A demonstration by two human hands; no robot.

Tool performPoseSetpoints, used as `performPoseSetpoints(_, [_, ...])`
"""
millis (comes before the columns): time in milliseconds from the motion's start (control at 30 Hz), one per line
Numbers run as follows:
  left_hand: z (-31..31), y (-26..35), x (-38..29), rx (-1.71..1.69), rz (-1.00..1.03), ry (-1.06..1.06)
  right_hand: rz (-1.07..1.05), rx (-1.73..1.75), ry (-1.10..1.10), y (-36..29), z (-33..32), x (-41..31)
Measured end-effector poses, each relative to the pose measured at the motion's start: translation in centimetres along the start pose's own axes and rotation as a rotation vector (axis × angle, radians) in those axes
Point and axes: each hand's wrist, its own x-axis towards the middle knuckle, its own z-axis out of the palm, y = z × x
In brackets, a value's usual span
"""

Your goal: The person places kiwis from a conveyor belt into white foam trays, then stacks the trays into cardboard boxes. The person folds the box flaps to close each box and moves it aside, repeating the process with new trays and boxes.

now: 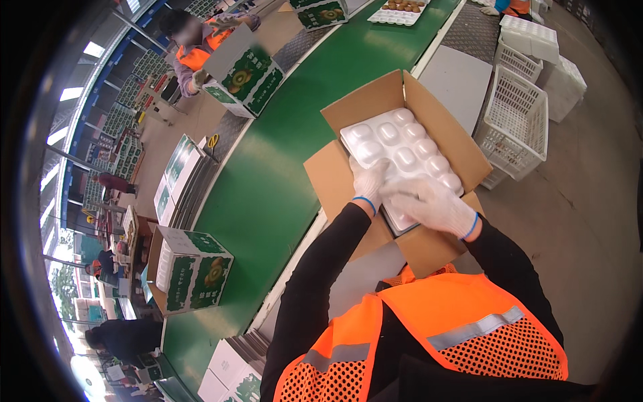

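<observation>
In front of me stands an open cardboard carton with its flaps folded outward. A white moulded tray with rounded bumps facing up lies in it, slightly askew at the opening. My left hand, in a white knit glove with a blue cuff, rests at the tray's left edge. Its fingertips are partly hidden, so a grip cannot be made out. Over the near part of the tray is my right hand, gloved the same way and blurred, with fingers stretched toward the left hand. Nothing shows in it.
A green conveyor belt runs along my left, bearing a printed kiwifruit carton. Across it, a person handles another carton. Flattened cartons and yellow scissors lie beyond. White plastic crates stand right.
</observation>
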Motion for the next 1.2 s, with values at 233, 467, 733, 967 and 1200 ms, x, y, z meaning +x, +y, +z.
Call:
performPoseSetpoints(233, [0.1, -0.6, 2.2, 0.522, 1.027, 0.370, 0.077, -1.053, 0.198, 12.0, 0.8, 8.9])
performPoseSetpoints(467, [-7.2, 7.2, 10.2, 1.011, 0.427, 0.106, 0.007, -1.124, 0.219, 10.0, 2.7, 7.9])
performPoseSetpoints(733, [-9.1, 7.5, 16.0, 1.273, 0.313, -0.194, -0.091, -0.236, 1.432, 16.4, -1.4, -13.0])
performPoseSetpoints(967, [-10.3, 8.0, 14.6, 1.188, 0.211, -0.232, 0.693, -0.400, 0.079, 24.4, 11.2, -8.2])
performPoseSetpoints(1200, [-20.5, 7.0, 16.3, 1.112, 0.243, 0.069, 0.367, -0.391, -0.139, 20.8, 11.3, 6.7])
